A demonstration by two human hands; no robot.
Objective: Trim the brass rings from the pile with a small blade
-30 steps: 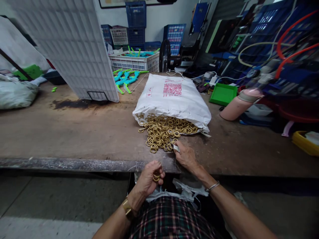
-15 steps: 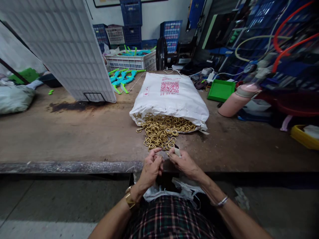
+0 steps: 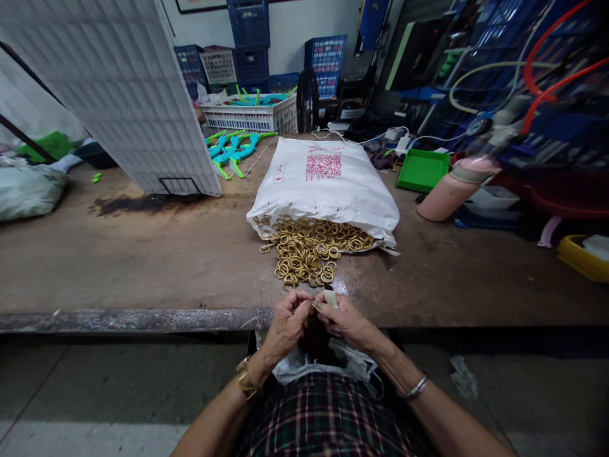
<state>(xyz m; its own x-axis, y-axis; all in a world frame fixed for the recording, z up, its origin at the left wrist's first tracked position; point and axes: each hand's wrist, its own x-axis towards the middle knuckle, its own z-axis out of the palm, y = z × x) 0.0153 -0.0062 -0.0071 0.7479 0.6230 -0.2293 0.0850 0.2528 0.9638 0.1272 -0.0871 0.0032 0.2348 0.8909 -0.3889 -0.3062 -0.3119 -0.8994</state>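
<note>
Over the table's front edge my two hands meet, fingertips together. My left hand (image 3: 288, 324) is closed in a pinch at a small gold-coloured ring (image 3: 313, 306), mostly hidden by the fingers. My right hand (image 3: 349, 324) pinches at the same spot and also grips a small tool with a pale flat handle and dark end (image 3: 330, 297); its exact kind is unclear. Just beyond the fingers lies a pile of gold-coloured rings (image 3: 304, 254), spilling from the mouth of a white sack (image 3: 290, 171) with red print.
A white ribbed panel (image 3: 137, 101) stands on the table (image 3: 143, 266) at left. Behind it are turquoise and green plastic pieces (image 3: 233, 152) and a white crate (image 3: 247, 119). At right are a green tray (image 3: 422, 171), a pink bottle (image 3: 454, 190) and a yellow container (image 3: 583, 260).
My hands have come together, fingertips now meeting where there was a gap. The right hand has moved slightly left and down from the pile with the pale tool. The sack has stayed put.
</note>
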